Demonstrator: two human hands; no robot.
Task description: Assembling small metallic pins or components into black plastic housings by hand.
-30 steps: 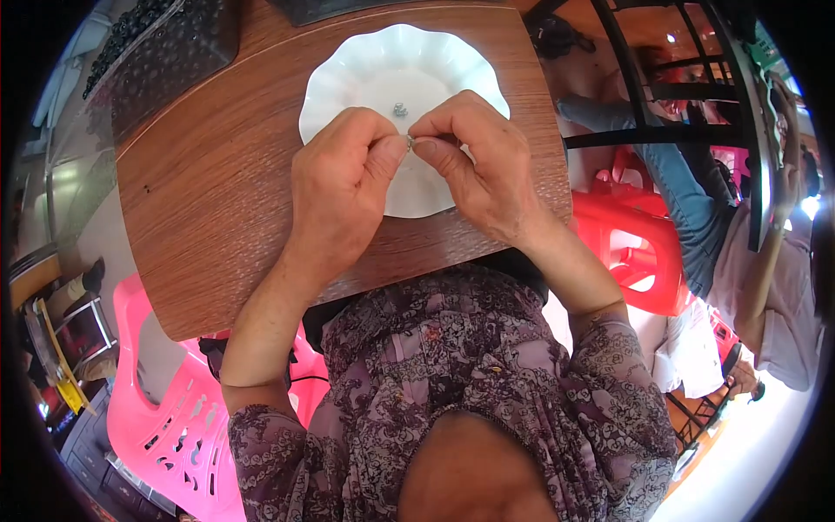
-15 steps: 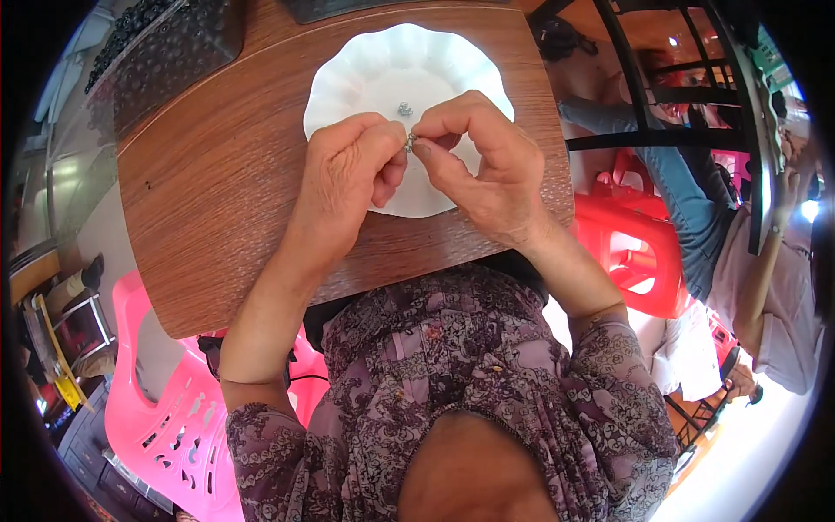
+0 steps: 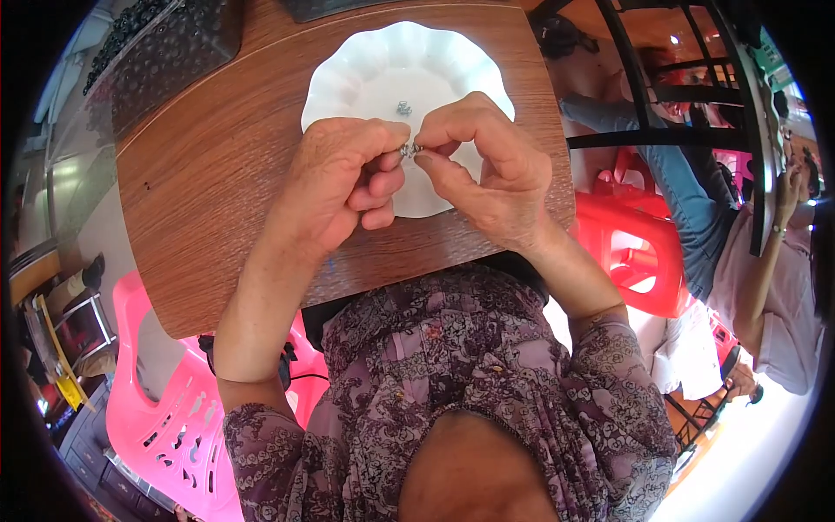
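Over the near part of a white scalloped plate [image 3: 357, 74], my two hands meet at a small silvery metal piece [image 3: 409, 150], too small to name more closely. My left hand [image 3: 344, 174] pinches its left side between thumb and forefinger, the other fingers curled below. From the right, my right hand [image 3: 491, 170] pinches the same piece with thumb and forefinger. A few similar small silvery pieces [image 3: 404, 109] lie in a little cluster in the plate, just beyond my fingertips.
The plate stands on a wood-grain table [image 3: 200, 200]. At the far left is a clear tray [image 3: 178, 61] of dark round beads. A pink plastic chair [image 3: 174, 435] is at left, a red stool [image 3: 639, 252] at right. Another person [image 3: 774, 287] sits by a black-framed table.
My left hand has turned, and its lower fingers have loosened and spread a little into view. The silvery piece shows more between the fingertips. My right hand has barely shifted.
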